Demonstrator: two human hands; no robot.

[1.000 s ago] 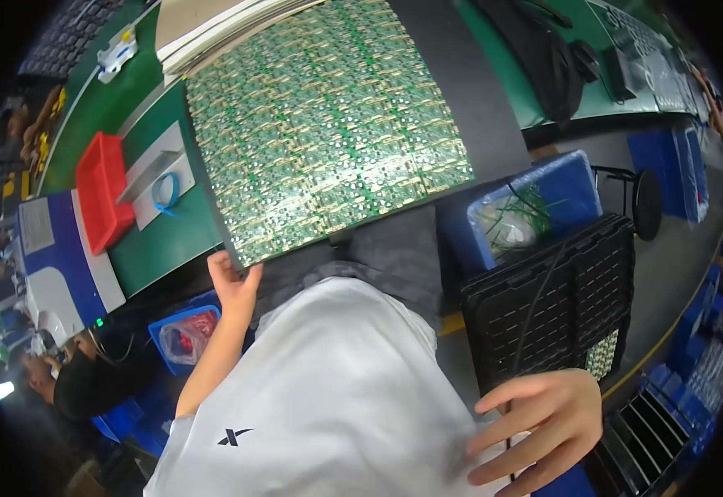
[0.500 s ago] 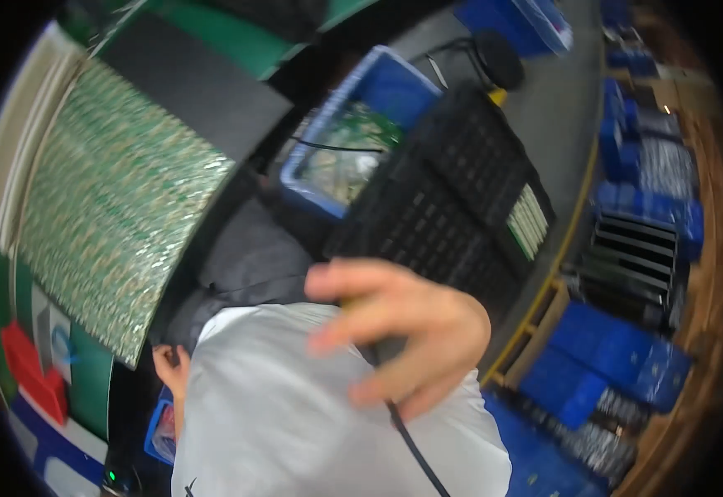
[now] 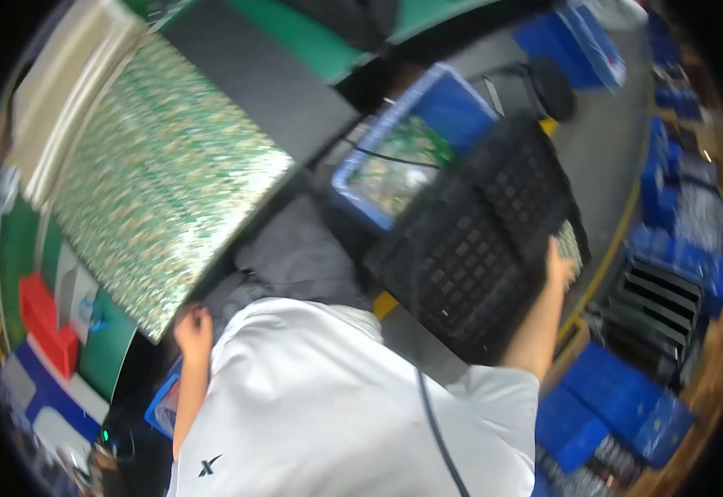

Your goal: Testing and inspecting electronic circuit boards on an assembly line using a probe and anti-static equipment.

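Observation:
My right hand (image 3: 559,269) reaches out to the right end of a black slotted tray (image 3: 469,248). Its thumb and fingers straddle a small batch of green-and-white circuit boards (image 3: 569,240), closed about them as far as the blur shows. My left hand (image 3: 193,329) hangs by my waist, just beside the near corner of a wide sheet of glossy green-and-beige pieces (image 3: 163,157). Those left fingers are curled together; whatever they may hold is too small or hidden to make out.
Beyond the black tray stands a blue bin (image 3: 361,199) with green boards and clear wrapping inside. A dark cable (image 3: 432,414) runs down over my shirt. On the left are a red holder (image 3: 47,327) and a small blue bin (image 3: 163,406). Blue crates (image 3: 618,389) line the right side.
My right hand has swung from in front of my body out to the boards at the tray's right end. My left hand stays curled near the sheet's corner. The whole view has shifted.

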